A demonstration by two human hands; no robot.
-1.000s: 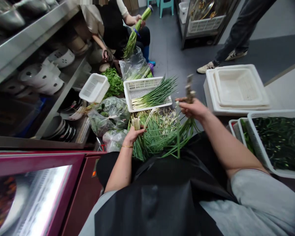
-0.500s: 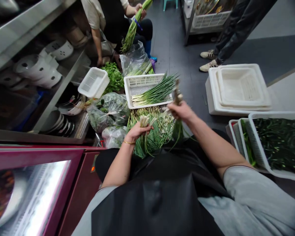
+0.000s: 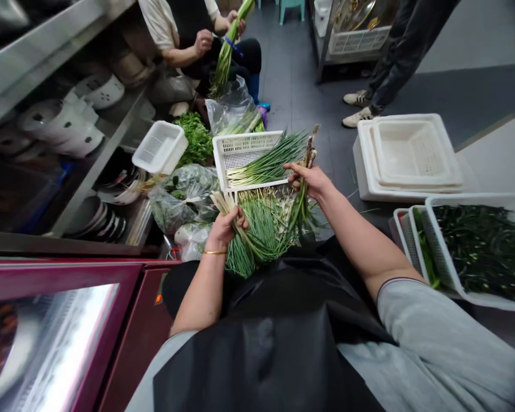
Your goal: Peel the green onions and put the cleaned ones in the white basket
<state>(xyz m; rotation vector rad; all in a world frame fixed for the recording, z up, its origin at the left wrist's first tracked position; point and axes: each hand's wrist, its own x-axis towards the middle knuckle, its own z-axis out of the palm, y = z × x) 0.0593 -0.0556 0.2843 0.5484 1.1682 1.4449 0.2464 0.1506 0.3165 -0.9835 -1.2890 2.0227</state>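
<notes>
My left hand point(image 3: 228, 225) is closed round a bunch of pale-stemmed scallions point(image 3: 220, 201), white ends up, greens trailing to the lower right. Brownish, dirty stalks with hanging green leaves point(image 3: 301, 205) are in my right hand point(image 3: 311, 180), its index finger stretched out to the left. Below and between both hands lies a heap of unsorted scallions point(image 3: 261, 229). Just beyond them stands a white perforated basket point(image 3: 248, 143), holding a bundle of scallions point(image 3: 271, 157) with white ends to the left.
Bagged greens point(image 3: 182, 191), leafy herbs point(image 3: 196, 137) and a small white basket point(image 3: 161, 147) lie left. A seated person point(image 3: 189, 40) holds long green stalks point(image 3: 227, 60). White tubs point(image 3: 412, 154) and a basket of dark green vegetables point(image 3: 484, 246) stand right. Another person's legs point(image 3: 390, 57) are behind.
My left hand has moved left and turned its scallions' white ends up-left. My right index finger has extended. The seated person's lower hand has risen toward the stalks. The view has shifted slightly.
</notes>
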